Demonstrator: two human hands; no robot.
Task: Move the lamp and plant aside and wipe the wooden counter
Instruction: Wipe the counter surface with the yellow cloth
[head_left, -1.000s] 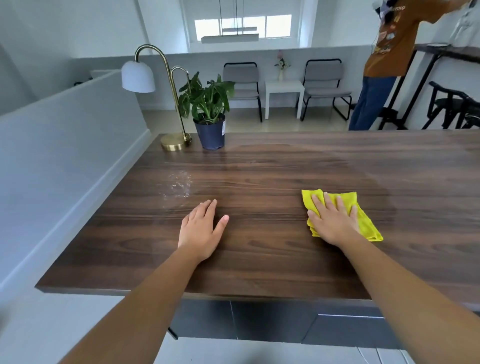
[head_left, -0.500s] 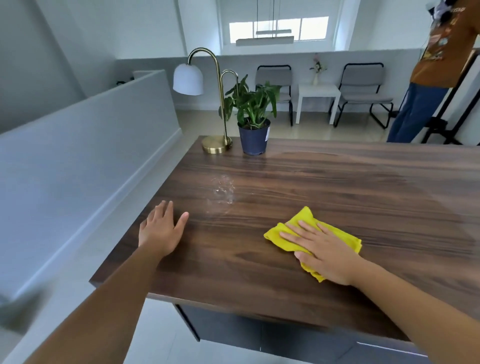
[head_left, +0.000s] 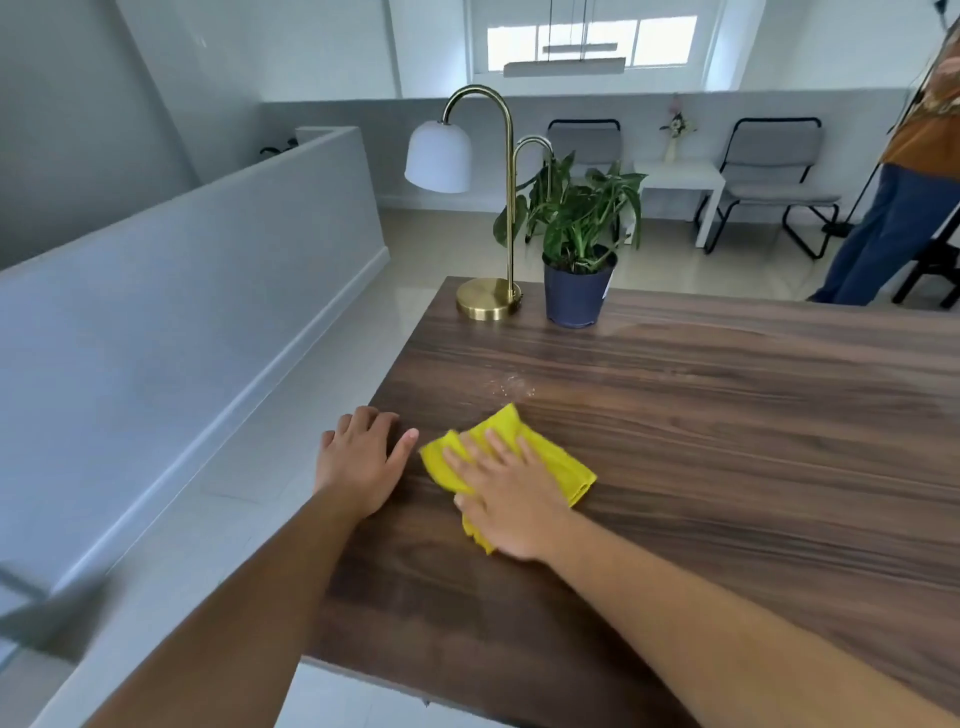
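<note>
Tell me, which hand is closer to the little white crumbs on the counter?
Right. The right hand presses the yellow cloth just below the crumbs; the left hand rests farther away at the counter's left edge.

A dark wooden counter (head_left: 727, 441) with streaked grain and a soft sheen carries a faint patch of pale specks (head_left: 511, 385); a soft yellow cloth (head_left: 550, 462) lies on it, beside a lamp (head_left: 485, 299) of polished brass-coloured metal with a matt white shade, and a plant (head_left: 576, 218) with glossy leaves in a smooth dark-blue pot
</note>
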